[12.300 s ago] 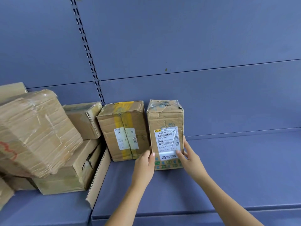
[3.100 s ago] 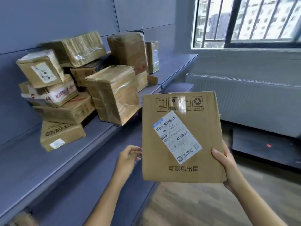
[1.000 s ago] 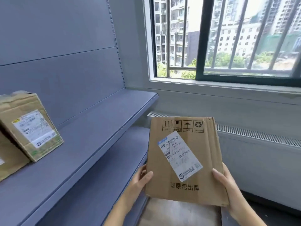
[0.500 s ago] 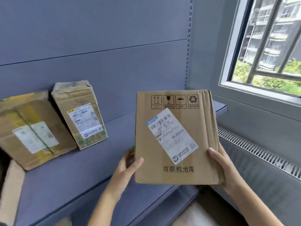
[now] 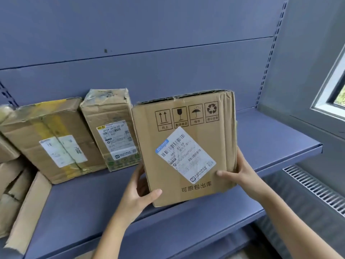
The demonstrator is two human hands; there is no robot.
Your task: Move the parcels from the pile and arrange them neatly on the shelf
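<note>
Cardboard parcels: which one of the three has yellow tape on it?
The leftmost parcel, with two white labels; the narrow middle parcel and the parcel with handling symbols have none.

Looks forward and slightly down from a single wide-angle camera worn on the head, close up to a blue-grey metal shelf and the flat brown cardboard parcel held before it. Takes in left hand and right hand from the bottom edge, a white-framed window at far right.

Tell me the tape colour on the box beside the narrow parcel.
Yellow tape on the brown cardboard box; head view.
</note>
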